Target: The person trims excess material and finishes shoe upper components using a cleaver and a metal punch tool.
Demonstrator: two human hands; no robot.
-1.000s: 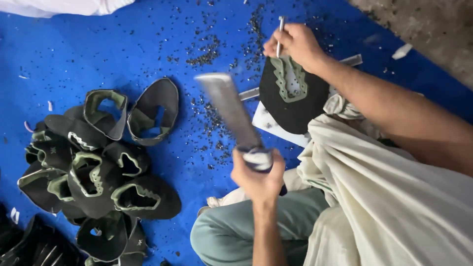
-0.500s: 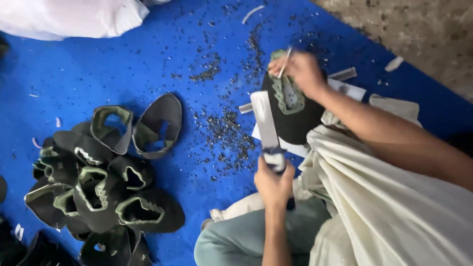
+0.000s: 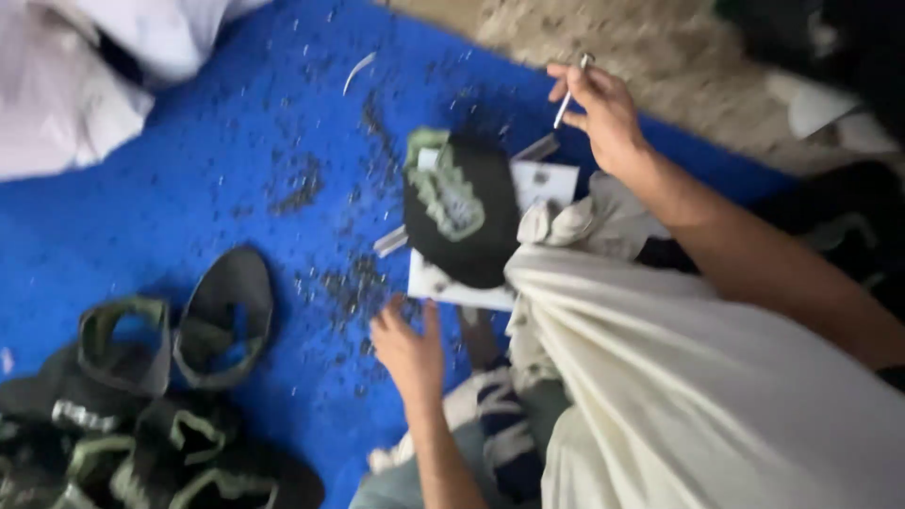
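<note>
A: What is on the far left?

B: A pile of dark shoe tops (image 3: 141, 415) with green edges lies on the blue mat (image 3: 189, 188). Tiny dark bits are scattered all over the mat.

A: And next?

B: The left hand (image 3: 407, 347) is down low near the mat. Its fingers are spread out and it holds nothing. It is just beside the white board (image 3: 452, 283).

A: What sits on the board?

B: One black shoe piece (image 3: 460, 209) with a green trim, lying flat, near the person's knee.

A: And on the right?

B: The right hand (image 3: 603, 111) is lifted above the piece. Its fingers pinch a thin little metal tool (image 3: 571, 94).

A: What step is this, do you think?

B: I think it is a pause in cutting or trimming. Next, the piece would need a steady hold, and careful fingers.
</note>
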